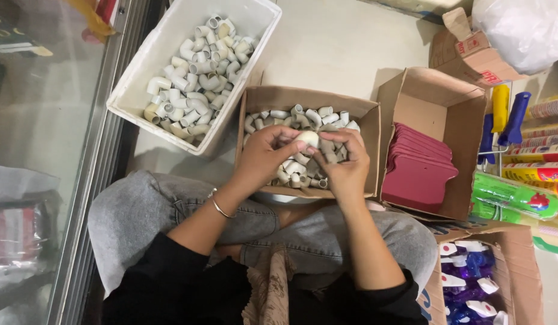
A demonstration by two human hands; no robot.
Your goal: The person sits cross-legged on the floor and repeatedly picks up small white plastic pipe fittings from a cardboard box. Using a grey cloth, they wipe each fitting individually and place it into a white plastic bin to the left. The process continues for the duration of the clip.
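A white plastic pipe elbow [307, 139] is held between both hands above an open cardboard box [309, 99] filled with several similar white pipe fittings. My left hand [265, 155] grips the elbow from the left, fingers curled around it, with a thin bracelet on the wrist. My right hand [346, 161] holds its right side. Both hands hover over the box, which rests against my crossed legs in grey trousers.
A white plastic bin [132, 96] of more pipe elbows stands at the upper left. To the right, an open carton [465, 108] holds dark red flat pieces. Spray bottles fill a box [519, 271] at lower right. Coloured packages and blue and yellow handles lie at the far right.
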